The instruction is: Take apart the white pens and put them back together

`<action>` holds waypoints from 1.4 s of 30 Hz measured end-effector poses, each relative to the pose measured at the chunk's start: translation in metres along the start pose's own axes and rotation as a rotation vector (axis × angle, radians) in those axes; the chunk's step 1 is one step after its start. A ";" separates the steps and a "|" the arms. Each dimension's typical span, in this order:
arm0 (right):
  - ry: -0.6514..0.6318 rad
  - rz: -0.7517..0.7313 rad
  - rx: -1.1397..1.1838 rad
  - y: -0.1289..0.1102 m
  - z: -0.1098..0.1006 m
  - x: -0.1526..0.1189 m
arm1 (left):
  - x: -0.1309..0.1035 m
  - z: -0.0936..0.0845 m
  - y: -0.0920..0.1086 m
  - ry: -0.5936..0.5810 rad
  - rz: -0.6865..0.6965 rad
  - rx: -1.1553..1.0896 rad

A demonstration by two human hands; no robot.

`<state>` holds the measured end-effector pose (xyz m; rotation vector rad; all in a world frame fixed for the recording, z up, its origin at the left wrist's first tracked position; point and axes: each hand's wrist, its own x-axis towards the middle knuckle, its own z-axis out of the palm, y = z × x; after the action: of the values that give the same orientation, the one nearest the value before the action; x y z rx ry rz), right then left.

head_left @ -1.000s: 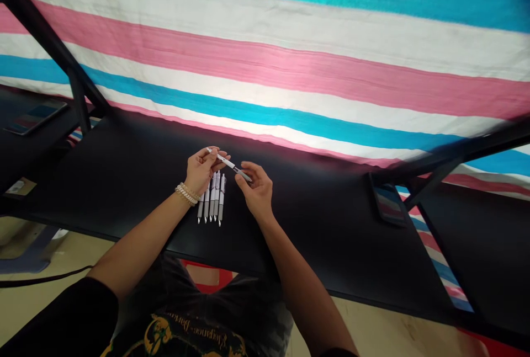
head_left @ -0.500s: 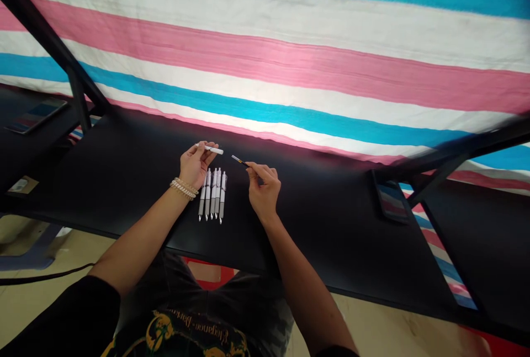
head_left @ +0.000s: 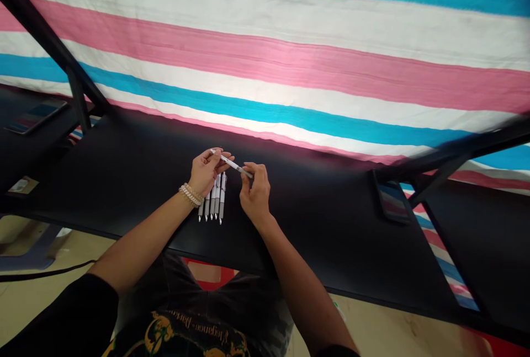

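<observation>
A white pen (head_left: 232,164) slants between my two hands above the black table. My left hand (head_left: 206,172), with a beaded bracelet at the wrist, pinches its upper white barrel. At the pen's lower grey end, the thumb and fingers of my right hand (head_left: 255,190) are closed. The refill seen earlier does not show now. Beneath and beside my left hand lies a row of several white pens with grey grips (head_left: 217,202), silver tips towards me. My left hand covers part of their upper ends.
The black tabletop (head_left: 323,224) runs across the view, backed by a striped sheet (head_left: 290,64). Dark slanting frame bars (head_left: 45,31) stand at both sides. A dark phone-like slab (head_left: 390,197) lies at right, and a small brown piece (head_left: 25,185) at far left.
My hands have come together. The thin refill in my right hand has gone out of sight, and the white barrel now meets a grey end in my right fingers. The row of pens stays put.
</observation>
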<state>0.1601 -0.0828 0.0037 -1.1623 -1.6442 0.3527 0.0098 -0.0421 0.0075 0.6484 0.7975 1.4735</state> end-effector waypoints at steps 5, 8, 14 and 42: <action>-0.021 0.051 0.032 0.003 -0.003 0.002 | 0.002 -0.002 0.003 0.005 0.019 -0.002; -0.040 0.062 0.015 0.002 -0.006 0.004 | 0.002 -0.001 0.003 0.010 0.019 -0.004; -0.083 0.156 0.064 0.001 -0.006 0.003 | 0.002 0.000 0.003 0.025 0.023 -0.002; -0.191 0.271 0.199 -0.007 -0.002 0.001 | 0.004 -0.012 0.041 -0.089 -0.337 -0.410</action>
<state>0.1586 -0.0861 0.0102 -1.2293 -1.5723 0.8032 -0.0244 -0.0388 0.0326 0.2515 0.4844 1.2380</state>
